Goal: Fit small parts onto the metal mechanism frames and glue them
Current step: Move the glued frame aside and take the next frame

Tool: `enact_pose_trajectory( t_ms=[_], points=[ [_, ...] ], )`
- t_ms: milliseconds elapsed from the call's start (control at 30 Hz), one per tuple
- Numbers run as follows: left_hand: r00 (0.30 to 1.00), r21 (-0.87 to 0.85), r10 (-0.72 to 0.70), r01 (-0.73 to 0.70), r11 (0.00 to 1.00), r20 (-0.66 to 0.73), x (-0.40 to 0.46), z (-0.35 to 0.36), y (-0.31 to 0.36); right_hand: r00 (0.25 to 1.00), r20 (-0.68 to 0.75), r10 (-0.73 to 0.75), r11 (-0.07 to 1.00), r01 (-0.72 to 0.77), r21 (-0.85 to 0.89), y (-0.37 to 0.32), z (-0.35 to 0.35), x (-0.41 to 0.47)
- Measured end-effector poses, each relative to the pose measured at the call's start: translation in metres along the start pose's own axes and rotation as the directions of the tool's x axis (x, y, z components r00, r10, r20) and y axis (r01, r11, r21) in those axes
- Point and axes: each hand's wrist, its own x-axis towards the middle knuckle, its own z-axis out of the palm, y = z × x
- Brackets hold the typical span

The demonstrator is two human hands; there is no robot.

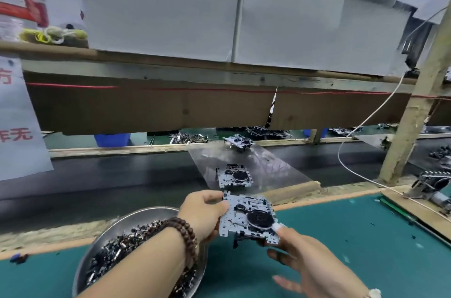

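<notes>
Just below frame centre, your left hand (202,214) pinches the silver perforated metal mechanism frame with its black round wheel (247,219) by its left edge, while your right hand (314,266) cradles the lower right corner, thumb on top. Keep it level above the green bench (353,236). Reaching the round steel bowl of small dark parts (117,246) at lower left means freeing one hand. Two more frames wait on the clear sheet (280,170) beyond.

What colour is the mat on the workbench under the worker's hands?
Teal green. The mat shows best in the head view, its only view, beneath the frame being held.
</notes>
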Motion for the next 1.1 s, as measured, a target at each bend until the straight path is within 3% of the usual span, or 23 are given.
enact_pose_trajectory(
  t_ms=[67,200,267,400,500,633,767,867,1000,1100],
  points=[
    [0.999,0.038,0.032,-0.032,0.999,-0.011,0.011,0.012,0.004,1.000,-0.009,0.008,1.000,-0.008,0.024,-0.004,-0.006,0.011],
    [0.971,-0.158,-0.159,0.188,0.969,0.180,0.027,0.035,0.012,0.995,-0.085,-0.050,0.999,0.051,0.003,-0.016,-0.020,0.036],
    [0.959,-0.115,-0.181,0.209,0.971,0.220,0.037,0.045,0.012,0.990,-0.115,-0.083,0.997,0.081,-0.018,-0.022,-0.029,0.052],
    [0.971,0.032,-0.093,0.088,0.996,0.220,0.059,0.061,0.008,0.979,-0.174,-0.103,0.994,0.093,-0.064,-0.037,-0.045,0.090],
    [0.982,0.168,0.023,-0.055,0.984,0.190,0.063,0.058,0.001,0.957,-0.244,-0.157,0.974,0.108,-0.200,-0.050,-0.057,0.126],
    [0.984,0.224,0.147,-0.165,0.961,0.096,0.053,0.030,-0.016,0.938,-0.287,-0.193,0.882,0.038,-0.469,-0.065,-0.071,0.170],
    [0.981,0.251,0.186,-0.195,0.948,0.059,0.035,0.006,-0.020,0.953,-0.262,-0.155,0.846,-0.008,-0.533,-0.076,-0.070,0.195],
    [0.973,0.293,0.229,-0.230,0.928,0.038,0.022,-0.008,-0.019,0.922,-0.318,-0.222,0.712,-0.069,-0.698,-0.082,-0.060,0.196],
    [0.960,0.300,0.279,-0.269,0.915,0.010,-0.001,-0.033,-0.013,0.886,-0.378,-0.269,0.779,-0.031,-0.626,-0.085,-0.058,0.183],
    [0.945,0.289,0.322,-0.295,0.911,-0.050,-0.025,-0.054,-0.006,0.896,-0.357,-0.263,0.896,0.091,-0.434,-0.080,-0.057,0.153]
  ],
)
